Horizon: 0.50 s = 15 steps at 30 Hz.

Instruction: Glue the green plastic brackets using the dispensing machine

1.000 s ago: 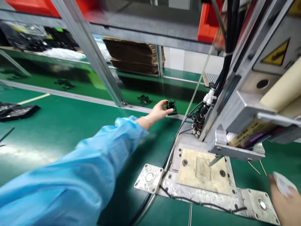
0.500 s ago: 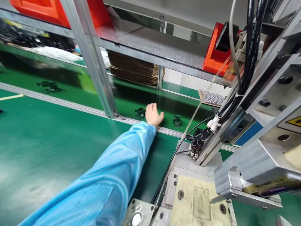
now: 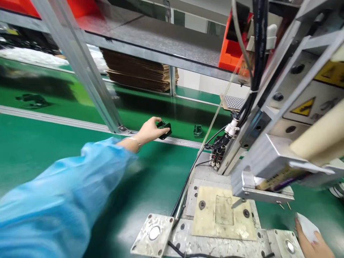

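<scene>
My left hand (image 3: pixel 149 131), in a light blue sleeve, reaches out over the metal rail and pinches a small black part (image 3: pixel 164 128) just above the green conveyor belt (image 3: pixel 150 111). A second small black part (image 3: pixel 198 130) lies on the belt to its right. My right hand (image 3: pixel 313 240) shows at the bottom right corner, fingers closed on a small white piece (image 3: pixel 306 227). It rests beside the metal base (image 3: pixel 271 243) of the machine, whose yellowed fixture plate (image 3: pixel 223 216) sits under the head.
The machine head (image 3: pixel 285 143) with black cables (image 3: pixel 258 53) fills the right side. A slanted aluminium post (image 3: pixel 80 71) stands ahead. Flattened cardboard (image 3: pixel 139 71) and red bins (image 3: pixel 229 46) sit at the back. Another black part (image 3: pixel 32 100) lies far left on the belt.
My left hand set one black part down on the belt, moved left and picked up another black part. My right hand came back into view at the bottom right.
</scene>
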{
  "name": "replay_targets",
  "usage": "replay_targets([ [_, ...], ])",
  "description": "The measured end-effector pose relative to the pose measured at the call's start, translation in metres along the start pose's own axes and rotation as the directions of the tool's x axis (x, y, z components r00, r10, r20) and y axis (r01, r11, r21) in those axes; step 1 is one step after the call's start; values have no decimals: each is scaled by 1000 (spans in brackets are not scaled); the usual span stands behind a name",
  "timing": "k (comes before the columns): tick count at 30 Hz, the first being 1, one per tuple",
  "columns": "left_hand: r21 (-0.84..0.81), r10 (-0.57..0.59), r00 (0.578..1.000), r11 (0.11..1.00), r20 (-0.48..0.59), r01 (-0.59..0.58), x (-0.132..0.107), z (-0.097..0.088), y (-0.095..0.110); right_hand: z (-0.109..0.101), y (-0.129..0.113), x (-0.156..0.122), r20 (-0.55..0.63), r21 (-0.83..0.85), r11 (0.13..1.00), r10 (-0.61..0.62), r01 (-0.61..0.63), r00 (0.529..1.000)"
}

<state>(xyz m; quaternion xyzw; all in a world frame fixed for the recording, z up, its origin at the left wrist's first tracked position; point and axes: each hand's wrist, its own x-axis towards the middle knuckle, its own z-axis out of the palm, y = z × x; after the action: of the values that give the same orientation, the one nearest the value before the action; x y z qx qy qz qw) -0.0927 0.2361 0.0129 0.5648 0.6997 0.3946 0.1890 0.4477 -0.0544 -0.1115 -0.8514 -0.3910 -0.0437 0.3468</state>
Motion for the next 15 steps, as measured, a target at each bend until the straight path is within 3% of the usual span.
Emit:
replay_targets([
  [5, -284, 22, 967, 957, 253, 52, -105, -29, 26, -5, -19, -4, -21, 77, 987, 141, -139, 990],
  [7, -330, -19, 916, 929, 401, 164, -149, -35, 34, -6, -24, -8, -21, 108, 983, 153, -150, 988],
  [10, -351, -91, 748, 841, 657, 411, -209, -31, 47, -8, -26, -12, -38, 163, 981, 115, -107, 993],
  [12, -314, -67, 587, 792, 807, 523, -240, -20, 57, -9, -24, -14, -51, 207, 976, 83, -71, 995],
  [14, -266, -43, 453, 759, 890, 595, -261, -6, 67, -8, -21, -15, -54, 234, 969, 88, -72, 995],
  [15, -243, -47, 415, 750, 909, 615, -266, 2, 71, -8, -20, -15, -44, 245, 966, 101, -87, 994],
])
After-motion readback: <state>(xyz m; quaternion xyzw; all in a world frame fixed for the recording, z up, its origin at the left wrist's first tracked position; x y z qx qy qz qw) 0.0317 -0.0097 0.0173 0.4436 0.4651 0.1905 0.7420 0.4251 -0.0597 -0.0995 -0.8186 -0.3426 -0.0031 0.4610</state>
